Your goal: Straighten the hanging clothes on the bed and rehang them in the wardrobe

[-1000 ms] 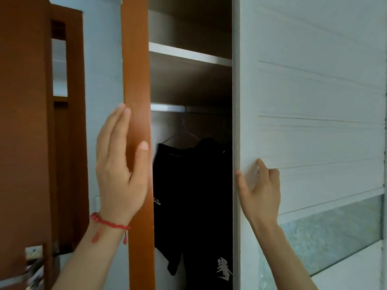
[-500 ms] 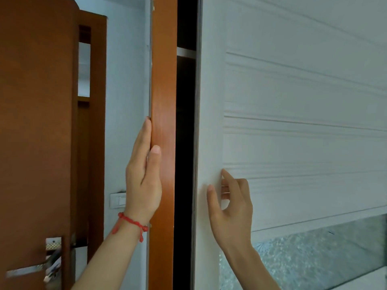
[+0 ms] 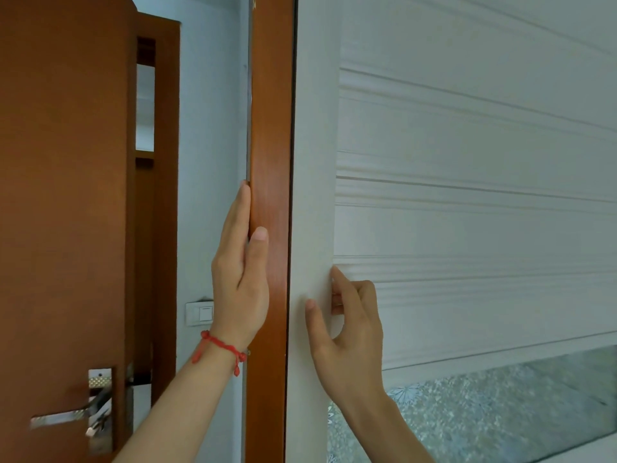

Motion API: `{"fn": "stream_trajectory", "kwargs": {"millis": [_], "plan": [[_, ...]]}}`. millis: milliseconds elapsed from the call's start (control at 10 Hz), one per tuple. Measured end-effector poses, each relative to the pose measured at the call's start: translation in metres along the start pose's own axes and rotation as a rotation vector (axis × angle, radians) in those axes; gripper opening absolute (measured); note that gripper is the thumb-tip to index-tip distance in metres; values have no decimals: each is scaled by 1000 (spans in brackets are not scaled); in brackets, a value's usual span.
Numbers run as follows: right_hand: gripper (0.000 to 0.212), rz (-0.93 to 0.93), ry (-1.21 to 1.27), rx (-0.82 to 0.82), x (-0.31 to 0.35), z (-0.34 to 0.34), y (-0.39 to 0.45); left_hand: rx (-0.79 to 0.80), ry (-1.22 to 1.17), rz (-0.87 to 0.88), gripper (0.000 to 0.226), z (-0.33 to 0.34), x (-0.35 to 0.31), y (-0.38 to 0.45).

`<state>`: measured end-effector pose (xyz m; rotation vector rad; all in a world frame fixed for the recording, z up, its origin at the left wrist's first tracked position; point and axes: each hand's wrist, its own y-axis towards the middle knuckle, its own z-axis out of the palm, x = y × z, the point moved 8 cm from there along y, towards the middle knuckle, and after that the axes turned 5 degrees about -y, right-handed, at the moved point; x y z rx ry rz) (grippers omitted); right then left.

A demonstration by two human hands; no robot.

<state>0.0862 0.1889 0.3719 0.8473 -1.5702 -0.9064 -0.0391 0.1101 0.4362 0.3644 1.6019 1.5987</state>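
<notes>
Nowhere legible writing on wardrobe door [image 3: 467,195]

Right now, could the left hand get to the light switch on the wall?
Probably yes. The left hand rests on the wooden frame, the light switch sits just beside its wrist, and nothing lies between them.

I can read no text, label, brand, number or sign anywhere around my hands; the white sliding door [image 3: 467,195] under my right hand [image 3: 347,325] carries only moulded grooves, and the frosted panel [image 3: 500,412] below that hand shows a flower-like pattern, no lettering; the brown frame post [image 3: 270,128] my left hand [image 3: 242,279] lies against is bare wood grain; the wall switch [image 3: 199,313] just left of that hand is blank; the metal handle plate [image 3: 100,409] further left and below shows a stippled texture, nothing legible.
</notes>
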Motion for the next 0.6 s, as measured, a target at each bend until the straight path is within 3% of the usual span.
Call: {"fn": "stream_trajectory", "kwargs": {"millis": [300, 500, 600], "plan": [[57, 9, 44, 51, -3, 4, -1, -16, 46, 8, 49, 0, 0, 0], [22, -146, 162, 145, 14, -40, 35, 69, 143, 74, 43, -18, -18, 13], [15, -245, 228, -24, 31, -105, 60, 72, 188, 163, 42, -52, -38, 25]]}}
